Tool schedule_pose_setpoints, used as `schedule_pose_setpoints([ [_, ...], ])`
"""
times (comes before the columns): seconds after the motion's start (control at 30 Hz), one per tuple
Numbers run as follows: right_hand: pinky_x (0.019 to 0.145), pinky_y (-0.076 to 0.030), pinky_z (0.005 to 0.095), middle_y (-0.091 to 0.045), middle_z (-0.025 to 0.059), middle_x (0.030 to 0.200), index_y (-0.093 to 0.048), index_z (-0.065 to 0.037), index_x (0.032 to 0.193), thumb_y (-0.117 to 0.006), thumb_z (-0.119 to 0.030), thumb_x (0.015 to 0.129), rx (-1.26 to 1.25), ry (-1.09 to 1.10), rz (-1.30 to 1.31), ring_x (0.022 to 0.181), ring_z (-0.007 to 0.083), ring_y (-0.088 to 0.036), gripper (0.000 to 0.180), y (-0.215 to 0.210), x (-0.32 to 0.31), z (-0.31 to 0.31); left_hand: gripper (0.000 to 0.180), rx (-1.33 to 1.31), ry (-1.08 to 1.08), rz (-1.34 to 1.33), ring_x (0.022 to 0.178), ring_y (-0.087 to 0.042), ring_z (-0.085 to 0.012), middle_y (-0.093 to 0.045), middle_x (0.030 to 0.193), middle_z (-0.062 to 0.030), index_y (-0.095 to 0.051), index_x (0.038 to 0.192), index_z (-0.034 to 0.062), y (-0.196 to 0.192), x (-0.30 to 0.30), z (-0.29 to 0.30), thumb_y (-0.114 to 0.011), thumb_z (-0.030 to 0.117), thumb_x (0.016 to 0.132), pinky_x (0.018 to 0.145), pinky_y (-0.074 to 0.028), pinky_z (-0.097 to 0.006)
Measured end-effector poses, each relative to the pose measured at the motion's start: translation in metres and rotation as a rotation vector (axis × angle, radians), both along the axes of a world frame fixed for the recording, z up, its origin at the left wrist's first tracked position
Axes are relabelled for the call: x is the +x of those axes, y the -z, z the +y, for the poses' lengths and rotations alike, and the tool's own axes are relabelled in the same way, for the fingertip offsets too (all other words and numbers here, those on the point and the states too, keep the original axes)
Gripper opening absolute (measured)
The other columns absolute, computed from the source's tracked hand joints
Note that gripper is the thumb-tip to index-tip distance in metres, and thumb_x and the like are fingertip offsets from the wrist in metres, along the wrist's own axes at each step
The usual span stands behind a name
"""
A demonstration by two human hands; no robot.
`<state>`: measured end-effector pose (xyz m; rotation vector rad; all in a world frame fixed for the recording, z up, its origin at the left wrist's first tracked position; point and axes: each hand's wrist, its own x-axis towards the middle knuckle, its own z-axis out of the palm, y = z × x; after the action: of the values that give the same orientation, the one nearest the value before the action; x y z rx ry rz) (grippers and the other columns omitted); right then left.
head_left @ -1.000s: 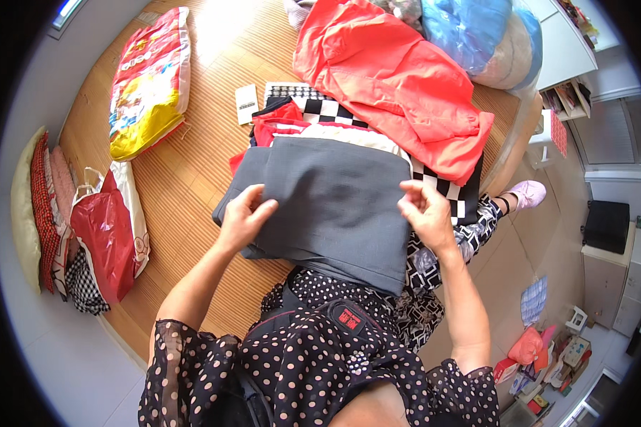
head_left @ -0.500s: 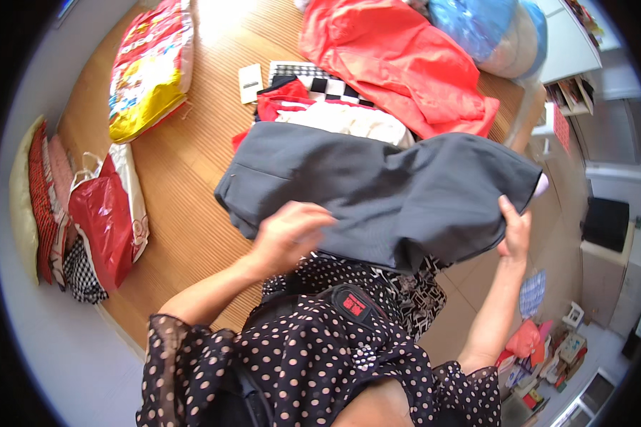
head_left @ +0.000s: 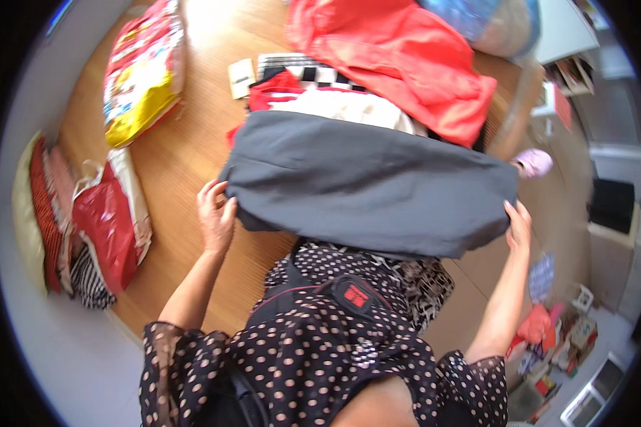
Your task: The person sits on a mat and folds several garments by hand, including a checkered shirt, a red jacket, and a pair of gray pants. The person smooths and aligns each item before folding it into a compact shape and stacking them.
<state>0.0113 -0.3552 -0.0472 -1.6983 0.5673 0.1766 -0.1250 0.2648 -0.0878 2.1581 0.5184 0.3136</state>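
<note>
A dark grey garment [head_left: 363, 185], folded into a long strip, stretches across in front of me above my lap; whether it is trousers I cannot tell. At its left end my left hand [head_left: 217, 217] grips the edge, thumb near and fingers behind. My right hand [head_left: 518, 226] pinches the lower corner of the right end. Between the two hands the cloth is fairly smooth. Just beyond it lie folded white cloth [head_left: 342, 107], a red piece [head_left: 274, 91] and a black-and-white checked piece [head_left: 320, 75], partly covered. A coral-red garment [head_left: 399, 64] is spread out behind them.
On the wooden surface [head_left: 171, 235] a red-and-yellow package [head_left: 142, 78] lies far left, with a red-and-white bag [head_left: 107, 220] nearer. Cushions [head_left: 32, 213] lean at the left wall. A pale card [head_left: 241, 78] lies by the clothes. A blue plastic bundle [head_left: 484, 25] sits far right.
My left hand has moved left from over the cloth to its left end and taken hold. The right end has come down and left slightly, and the garment looks flatter and straighter.
</note>
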Motion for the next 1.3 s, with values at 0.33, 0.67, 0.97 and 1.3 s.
schedule_pose_setpoints([
  [0.33,0.067,-0.042,0.0371,-0.057,-0.0002,0.094,-0.055,-0.017,0.1,-0.061,-0.039,0.086,0.275,0.152,0.335,0.084,0.0165,-0.054,0.027,0.028,-0.081,0.008,0.034,-1.002,-0.386,0.198,0.076,-0.061,-0.0148,-0.059,0.095,-0.0084,-0.048,0.115,0.0017,0.001,-0.005,0.01,-0.06,0.016,0.087,0.063,-0.052,-0.025],
  [0.67,0.04,-0.035,0.0268,-0.052,0.0033,0.062,-0.046,-0.014,0.081,-0.062,-0.025,0.086,0.212,0.117,0.469,0.048,0.0143,-0.049,0.02,0.019,-0.11,0.017,0.029,-1.212,-0.105,0.654,0.068,-0.062,-0.0143,-0.061,0.077,-0.0043,-0.053,0.087,0.0092,-0.016,0.013,-0.004,-0.059,0.038,0.088,0.055,-0.046,-0.024],
  [0.97,0.071,-0.048,0.0359,-0.063,0.0064,0.099,-0.058,-0.007,0.098,-0.056,-0.029,0.087,0.512,0.388,-0.003,0.086,0.0192,-0.06,0.024,-0.046,-0.09,0.016,0.045,-1.387,0.131,0.365,0.104,-0.06,-0.0244,-0.058,0.119,-0.0109,-0.046,0.125,0.0021,-0.049,0.01,0.01,-0.053,0.023,0.085,0.088,-0.05,-0.042],
  [1.3,0.091,-0.048,0.0451,-0.062,0.0232,0.102,-0.058,0.002,0.09,-0.048,-0.025,0.094,1.057,0.049,-0.454,0.099,0.0337,-0.06,0.029,-0.089,0.137,0.007,0.045,-1.481,0.095,-0.376,0.128,-0.036,-0.0311,-0.036,0.137,-0.0225,-0.039,0.132,0.0008,-0.11,0.218,-0.018,-0.043,0.026,0.095,0.106,-0.031,-0.041],
])
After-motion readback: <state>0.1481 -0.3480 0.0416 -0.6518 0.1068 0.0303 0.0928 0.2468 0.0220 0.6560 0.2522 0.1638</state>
